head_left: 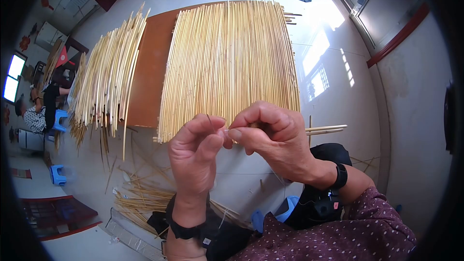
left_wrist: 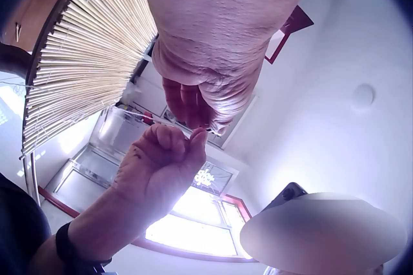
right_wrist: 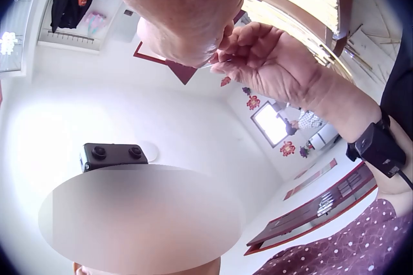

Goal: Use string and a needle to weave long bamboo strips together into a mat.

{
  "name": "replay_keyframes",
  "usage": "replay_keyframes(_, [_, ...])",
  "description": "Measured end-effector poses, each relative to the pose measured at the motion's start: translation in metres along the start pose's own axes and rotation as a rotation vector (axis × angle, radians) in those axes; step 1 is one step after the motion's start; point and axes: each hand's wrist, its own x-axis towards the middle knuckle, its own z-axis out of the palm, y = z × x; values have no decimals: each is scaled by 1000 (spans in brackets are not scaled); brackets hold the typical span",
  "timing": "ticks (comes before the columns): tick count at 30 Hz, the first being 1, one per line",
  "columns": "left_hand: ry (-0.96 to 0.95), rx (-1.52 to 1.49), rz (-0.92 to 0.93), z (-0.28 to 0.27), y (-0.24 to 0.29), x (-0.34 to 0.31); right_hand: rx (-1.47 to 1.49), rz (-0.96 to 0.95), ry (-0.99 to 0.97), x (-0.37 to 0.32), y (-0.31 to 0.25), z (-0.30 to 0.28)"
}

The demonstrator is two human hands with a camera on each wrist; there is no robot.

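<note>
Both hands are raised close together at the near edge of a mat of straight yellow stalks (head_left: 232,58). My left hand (head_left: 195,152) pinches a thin dark needle (head_left: 210,120), which sticks up from between thumb and forefinger. Facing it, my right hand (head_left: 278,137) pinches a short end of white thread (head_left: 226,130) between thumb and bent forefinger. The fingertips of the two hands nearly meet. In the left wrist view the right hand (left_wrist: 151,165) shows its other fingers curled in. The right wrist view has the left hand (right_wrist: 277,68) palm side up, its fingers bent.
The mat lies on a brown table (head_left: 150,63). Loose stalks (head_left: 108,67) are piled along its left side, with more stalks (head_left: 140,203) on the floor near the person's legs. Blue stools (head_left: 58,175) and another seated person (head_left: 41,111) are at the far left.
</note>
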Motion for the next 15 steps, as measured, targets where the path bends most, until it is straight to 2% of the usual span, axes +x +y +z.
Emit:
replay_keyframes(6, [-44, 82, 58, -2, -1, 2, -44, -67, 22, 0, 4, 3])
replay_keyframes(10, [-78, 195, 153, -3, -4, 3, -103, -41, 20, -1, 3, 3])
replay_keyframes(15, [-70, 246, 165, -3, -4, 4, -179, -51, 26, 0, 2, 3])
